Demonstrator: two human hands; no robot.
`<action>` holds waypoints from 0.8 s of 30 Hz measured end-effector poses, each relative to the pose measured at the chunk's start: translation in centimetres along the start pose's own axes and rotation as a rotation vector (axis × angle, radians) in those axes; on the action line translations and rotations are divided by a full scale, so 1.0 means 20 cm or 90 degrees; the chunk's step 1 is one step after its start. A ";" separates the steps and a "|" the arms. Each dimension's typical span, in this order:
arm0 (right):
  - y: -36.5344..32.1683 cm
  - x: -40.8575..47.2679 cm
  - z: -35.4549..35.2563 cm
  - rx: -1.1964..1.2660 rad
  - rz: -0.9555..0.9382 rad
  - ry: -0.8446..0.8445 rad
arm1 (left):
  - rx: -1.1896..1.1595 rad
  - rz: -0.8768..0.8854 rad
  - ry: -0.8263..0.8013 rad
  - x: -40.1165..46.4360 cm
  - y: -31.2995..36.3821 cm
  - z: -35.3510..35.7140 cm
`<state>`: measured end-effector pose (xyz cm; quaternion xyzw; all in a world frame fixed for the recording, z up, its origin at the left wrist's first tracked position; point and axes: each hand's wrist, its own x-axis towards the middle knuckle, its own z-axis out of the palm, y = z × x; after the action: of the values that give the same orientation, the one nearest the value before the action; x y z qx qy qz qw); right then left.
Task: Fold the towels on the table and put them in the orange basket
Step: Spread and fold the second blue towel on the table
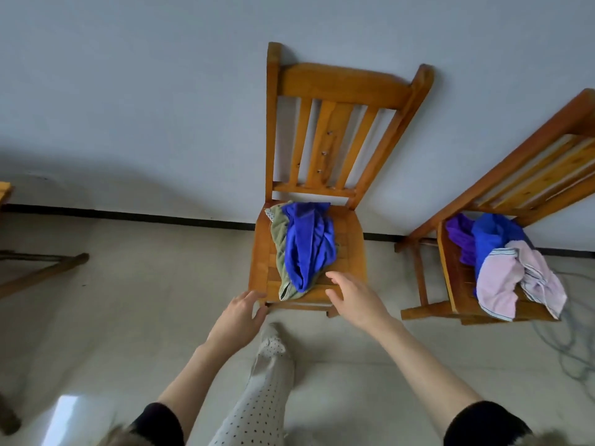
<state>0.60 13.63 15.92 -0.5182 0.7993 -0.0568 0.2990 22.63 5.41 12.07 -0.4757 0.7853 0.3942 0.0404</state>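
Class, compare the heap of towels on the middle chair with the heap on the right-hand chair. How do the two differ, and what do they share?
The middle heap shows two towels, blue over olive green; the right heap shows at least three: purple, blue and pale pink. The middle heap lies within its seat; the right heap's pink towel hangs over the seat's front edge. Both hands reach toward the middle heap; none is near the right. Both heaps are crumpled, unfolded, on wooden chairs.

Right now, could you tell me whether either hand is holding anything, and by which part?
Nothing is held. The left hand and right hand hover open near the crumpled blue towel.
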 end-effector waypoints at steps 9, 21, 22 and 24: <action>0.25 0.67 -0.02 -0.070 -0.030 0.033 | 0.070 -0.079 -0.133 0.67 -0.02 0.04; 0.55 1.40 0.32 -0.354 -0.183 -0.098 | -0.024 -0.130 -0.068 1.15 0.05 0.70; 0.56 1.43 0.35 -0.358 -0.196 -0.092 | -0.015 -0.145 -0.047 1.18 0.07 0.74; 0.59 1.49 0.39 -0.368 -0.249 -0.043 | 0.002 -0.179 0.002 1.23 0.09 0.81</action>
<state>-12.97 -4.91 -7.64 -0.7262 0.6578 0.1330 0.1492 2.76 -1.18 -8.84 -0.5816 0.7115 0.3827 0.0953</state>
